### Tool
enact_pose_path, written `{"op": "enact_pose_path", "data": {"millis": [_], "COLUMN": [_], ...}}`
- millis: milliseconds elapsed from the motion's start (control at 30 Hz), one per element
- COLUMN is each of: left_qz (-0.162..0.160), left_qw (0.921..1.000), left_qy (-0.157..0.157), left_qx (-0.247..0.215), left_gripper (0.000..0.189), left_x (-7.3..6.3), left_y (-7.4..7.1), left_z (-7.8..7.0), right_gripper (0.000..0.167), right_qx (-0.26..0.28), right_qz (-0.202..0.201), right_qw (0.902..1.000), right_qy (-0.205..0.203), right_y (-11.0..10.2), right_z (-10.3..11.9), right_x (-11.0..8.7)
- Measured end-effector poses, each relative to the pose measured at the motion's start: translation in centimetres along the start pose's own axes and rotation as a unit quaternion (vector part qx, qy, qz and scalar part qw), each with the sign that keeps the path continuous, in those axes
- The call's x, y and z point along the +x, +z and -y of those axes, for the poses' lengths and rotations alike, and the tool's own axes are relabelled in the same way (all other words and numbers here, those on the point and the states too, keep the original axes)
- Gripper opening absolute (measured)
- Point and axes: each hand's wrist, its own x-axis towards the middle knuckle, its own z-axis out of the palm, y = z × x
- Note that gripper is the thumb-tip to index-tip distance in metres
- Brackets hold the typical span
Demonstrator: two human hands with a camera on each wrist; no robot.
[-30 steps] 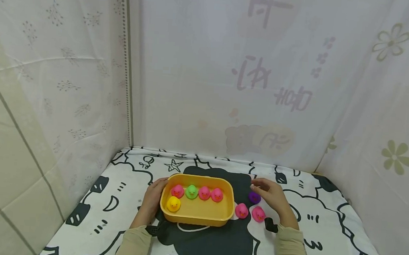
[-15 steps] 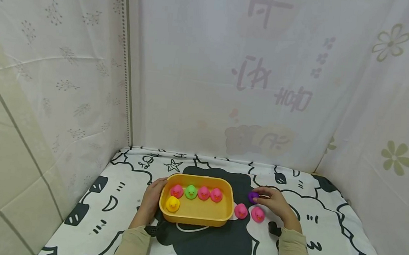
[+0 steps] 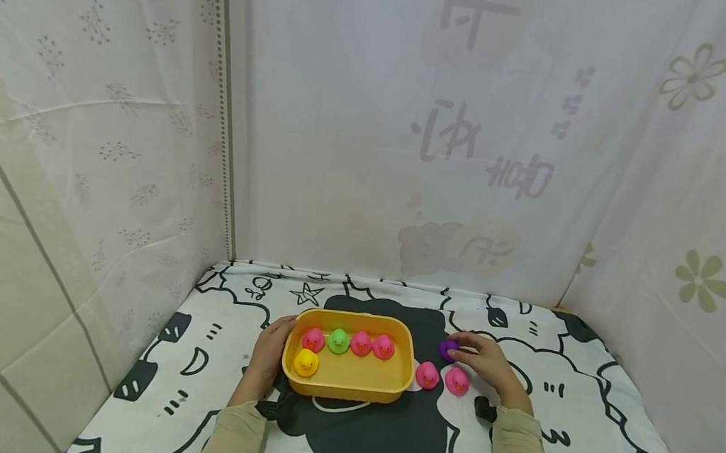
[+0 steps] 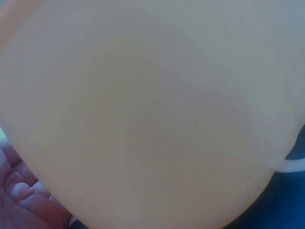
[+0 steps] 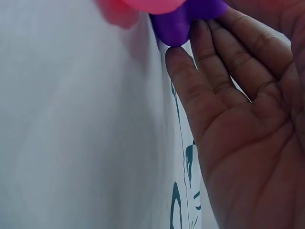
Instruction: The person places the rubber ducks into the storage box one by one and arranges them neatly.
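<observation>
My left hand point(image 3: 270, 354) holds the left end of the yellow plastic tray point(image 3: 363, 390), its fingertips at the rim. In the left wrist view the tray's blurred wall point(image 4: 152, 114) covers most of the picture, and part of the left hand point(image 4: 28, 195) shows beside it. Inside the tray sit a yellow rubber duck point(image 3: 306, 363), a green one and several pink ones. Right of the tray, my right hand point(image 3: 491, 365) pinches a purple rubber duck point(image 3: 447, 350). Up close, its fingers point(image 5: 186, 76) touch the purple duck point(image 5: 172, 27); the thumb's contact is hidden.
Two pink rubber ducks, a nearer-tray one point(image 3: 427, 375) and another point(image 3: 457, 380), stand just in front of the right hand. A black-and-white patterned cloth point(image 3: 385, 434) covers the surface. Printed curtains point(image 3: 369, 149) enclose the back and sides.
My right hand has come down and nearer from behind the purple duck, and its fingers have taken hold of it. The left hand and tray have stayed almost still.
</observation>
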Motion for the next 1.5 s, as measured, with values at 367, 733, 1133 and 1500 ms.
{"op": "enact_pose_path", "data": {"millis": [367,733,1133,1500], "left_qz": [0.000,-0.001,0.000,-0.008], "left_qw": [1.0000,1.0000,1.0000,0.9999], "left_qy": [0.006,0.003,0.004,0.009], "left_qx": [-0.005,-0.009,-0.006,-0.002], "left_gripper": [0.052,0.051,0.050,0.048], "left_x": [0.0,0.2,0.3,-0.2], "left_y": [0.0,0.0,0.1,0.2], "left_z": [-0.4,-0.2,0.0,0.2], "right_gripper": [0.042,0.042,0.044,0.044], "right_qx": [-0.026,-0.013,-0.016,-0.010], "right_qz": [-0.021,-0.029,-0.037,-0.042], "right_qw": [0.9994,0.9995,0.9992,0.9986], "right_qy": [-0.007,0.008,-0.001,-0.029], "right_y": [0.1,0.1,0.1,0.7], "right_z": [0.1,0.3,0.5,1.5], "right_x": [0.2,0.5,0.3,0.1]}}
